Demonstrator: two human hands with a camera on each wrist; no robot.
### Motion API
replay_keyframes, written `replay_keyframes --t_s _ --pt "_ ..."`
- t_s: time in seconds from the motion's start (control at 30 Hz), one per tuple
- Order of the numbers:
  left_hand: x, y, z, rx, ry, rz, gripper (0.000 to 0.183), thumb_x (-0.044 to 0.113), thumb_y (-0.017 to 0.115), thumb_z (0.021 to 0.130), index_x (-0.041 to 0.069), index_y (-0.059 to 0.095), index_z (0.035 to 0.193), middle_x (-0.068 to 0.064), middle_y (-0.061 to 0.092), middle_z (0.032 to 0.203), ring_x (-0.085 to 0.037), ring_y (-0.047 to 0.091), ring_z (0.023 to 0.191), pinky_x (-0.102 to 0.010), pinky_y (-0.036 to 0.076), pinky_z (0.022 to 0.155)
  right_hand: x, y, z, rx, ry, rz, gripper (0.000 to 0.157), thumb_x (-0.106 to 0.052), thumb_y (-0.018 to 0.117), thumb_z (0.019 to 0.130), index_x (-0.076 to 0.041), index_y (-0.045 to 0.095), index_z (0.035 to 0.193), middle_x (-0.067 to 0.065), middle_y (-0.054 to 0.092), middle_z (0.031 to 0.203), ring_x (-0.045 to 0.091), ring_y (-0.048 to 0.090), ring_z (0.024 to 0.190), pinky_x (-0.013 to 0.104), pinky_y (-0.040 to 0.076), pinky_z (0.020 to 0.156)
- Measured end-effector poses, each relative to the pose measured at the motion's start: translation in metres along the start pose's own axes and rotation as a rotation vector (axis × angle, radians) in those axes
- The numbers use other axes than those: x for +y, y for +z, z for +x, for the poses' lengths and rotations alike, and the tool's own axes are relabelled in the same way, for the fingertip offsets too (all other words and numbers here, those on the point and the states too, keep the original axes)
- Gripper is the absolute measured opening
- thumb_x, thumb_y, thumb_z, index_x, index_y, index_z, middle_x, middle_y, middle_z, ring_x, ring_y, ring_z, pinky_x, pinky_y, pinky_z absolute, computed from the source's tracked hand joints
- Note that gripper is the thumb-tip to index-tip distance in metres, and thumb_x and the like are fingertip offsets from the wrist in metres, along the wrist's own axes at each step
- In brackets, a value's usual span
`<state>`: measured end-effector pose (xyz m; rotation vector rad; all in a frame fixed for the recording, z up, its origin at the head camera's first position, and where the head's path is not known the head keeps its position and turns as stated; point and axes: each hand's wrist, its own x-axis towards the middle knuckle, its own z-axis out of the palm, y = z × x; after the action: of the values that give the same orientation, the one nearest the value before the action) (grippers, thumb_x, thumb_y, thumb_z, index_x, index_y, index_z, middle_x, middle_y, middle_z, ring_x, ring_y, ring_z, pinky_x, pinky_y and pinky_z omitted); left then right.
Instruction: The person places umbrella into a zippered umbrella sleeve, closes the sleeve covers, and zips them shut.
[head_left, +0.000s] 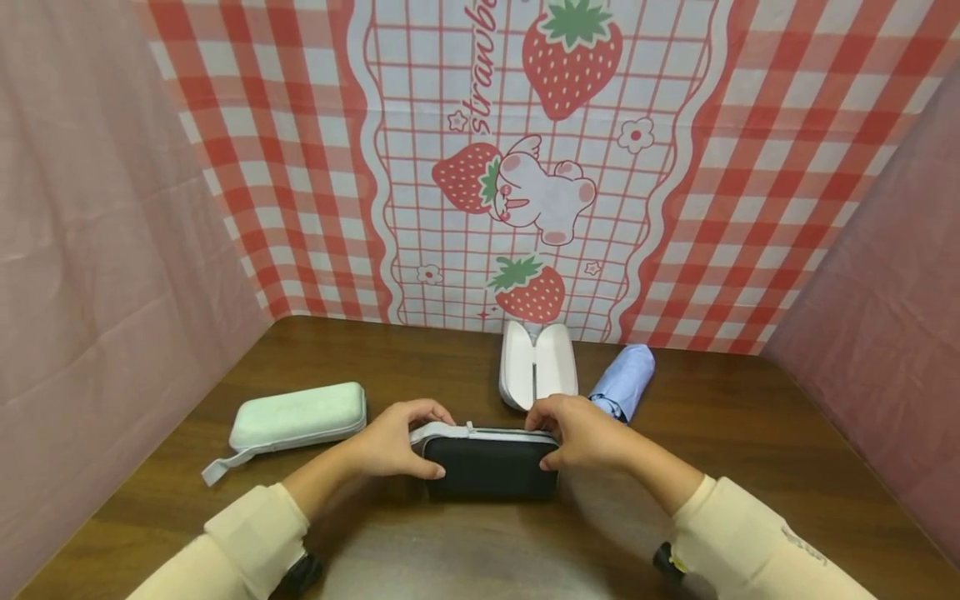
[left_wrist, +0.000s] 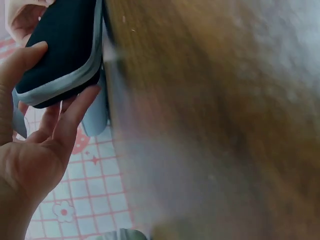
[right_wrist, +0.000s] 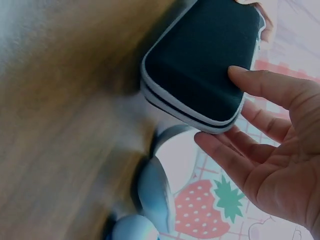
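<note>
Crosswise, a black case (head_left: 491, 471) is held on edge at both ends.
Its left end is gripped by the left hand (head_left: 392, 440), half-curled; its long axis is set left to right over the counter (head_left: 750, 425); its right end is gripped by the right hand (head_left: 583, 435), curled likewise, equally near.

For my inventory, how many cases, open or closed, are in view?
3: a black case held by the left hand and right hand, a green case at left, and an open white case behind, partly hidden.
</note>
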<state>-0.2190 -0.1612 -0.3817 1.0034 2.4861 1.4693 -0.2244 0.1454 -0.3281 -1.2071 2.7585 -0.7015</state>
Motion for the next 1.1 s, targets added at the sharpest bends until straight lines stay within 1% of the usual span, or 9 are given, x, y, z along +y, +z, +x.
replay_keyframes --t_s 0.13,0.2,0.33,0.43,0.6,0.67,0.77,0.9,1.1 --pt "0.007 0.0 0.0 0.06 0.032 0.06 0.05 0.015 0.089 0.065 0.016 0.066 0.11 0.005 0.066 0.101 -0.013 0.06 0.088 -0.028 0.05 0.077 0.0 -0.005 0.003 0.013 0.005 -0.008 0.033 -0.009 0.086 0.067 -0.01 0.066 0.093 -0.003 0.065 0.086 0.015 0.06 0.078 0.03 0.05 0.069" --pt "0.011 0.001 0.001 0.083 0.071 0.107 0.051 0.016 0.089 0.065 0.017 0.067 0.11 0.005 0.066 0.102 -0.013 0.06 0.089 -0.028 0.051 0.077 -0.001 -0.006 0.006 0.037 -0.002 0.033 0.029 -0.008 0.083 0.072 -0.009 0.067 0.096 -0.002 0.066 0.09 0.017 0.062 0.083 0.032 0.053 0.073" --pt "0.019 0.001 0.003 0.101 0.17 0.184 0.052 0.017 0.089 0.064 0.016 0.068 0.111 0.004 0.066 0.105 -0.012 0.059 0.091 -0.029 0.051 0.079 -0.005 -0.004 0.013 0.095 -0.038 0.184 0.024 -0.004 0.076 0.081 -0.004 0.068 0.105 0.004 0.068 0.1 0.021 0.064 0.093 0.041 0.055 0.081" --pt "0.024 0.001 0.004 0.097 0.222 0.216 0.052 0.018 0.089 0.064 0.015 0.068 0.111 0.004 0.066 0.105 -0.012 0.06 0.092 -0.029 0.051 0.079 -0.009 -0.002 0.017 0.105 -0.066 0.268 0.024 -0.003 0.073 0.085 -0.002 0.068 0.108 0.005 0.068 0.102 0.019 0.064 0.093 0.038 0.056 0.08" --pt "0.028 0.002 0.007 0.105 0.279 0.246 0.051 0.019 0.088 0.064 0.015 0.069 0.111 0.004 0.066 0.103 -0.011 0.059 0.091 -0.028 0.05 0.077 -0.013 0.0 0.021 0.061 -0.078 0.388 0.023 -0.004 0.071 0.087 0.001 0.068 0.11 0.007 0.069 0.098 0.015 0.063 0.089 0.03 0.054 0.076" --pt "0.03 0.002 0.007 0.112 0.298 0.255 0.052 0.019 0.089 0.064 0.015 0.069 0.111 0.004 0.067 0.102 -0.011 0.059 0.09 -0.028 0.05 0.075 -0.014 0.001 0.022 0.04 -0.074 0.428 0.024 -0.005 0.07 0.088 0.003 0.068 0.111 0.008 0.07 0.097 0.014 0.063 0.088 0.029 0.054 0.077" --pt "0.033 0.003 0.008 0.12 0.326 0.269 0.052 0.019 0.089 0.063 0.015 0.07 0.111 0.004 0.067 0.101 -0.01 0.059 0.088 -0.027 0.049 0.072 -0.015 0.003 0.024 0.023 -0.068 0.45 0.024 -0.006 0.07 0.088 0.002 0.069 0.111 0.005 0.07 0.096 0.012 0.062 0.086 0.028 0.053 0.076" --pt "0.035 0.004 0.008 0.125 0.344 0.285 0.052 0.019 0.089 0.063 0.013 0.07 0.111 0.004 0.067 0.101 -0.01 0.058 0.087 -0.026 0.049 0.071 -0.016 0.005 0.025 0.031 -0.055 0.452 0.019 -0.006 0.071 0.087 -0.001 0.071 0.106 0.002 0.07 0.092 0.011 0.061 0.082 0.027 0.053 0.073" --pt "0.036 0.004 0.008 0.13 0.343 0.297 0.052 0.019 0.089 0.062 0.012 0.07 0.11 0.004 0.067 0.101 -0.01 0.059 0.087 -0.026 0.049 0.072 -0.018 0.007 0.025 0.063 -0.02 0.471 0.011 -0.007 0.073 0.086 -0.002 0.07 0.096 0.001 0.067 0.085 0.013 0.059 0.078 0.027 0.052 0.071"
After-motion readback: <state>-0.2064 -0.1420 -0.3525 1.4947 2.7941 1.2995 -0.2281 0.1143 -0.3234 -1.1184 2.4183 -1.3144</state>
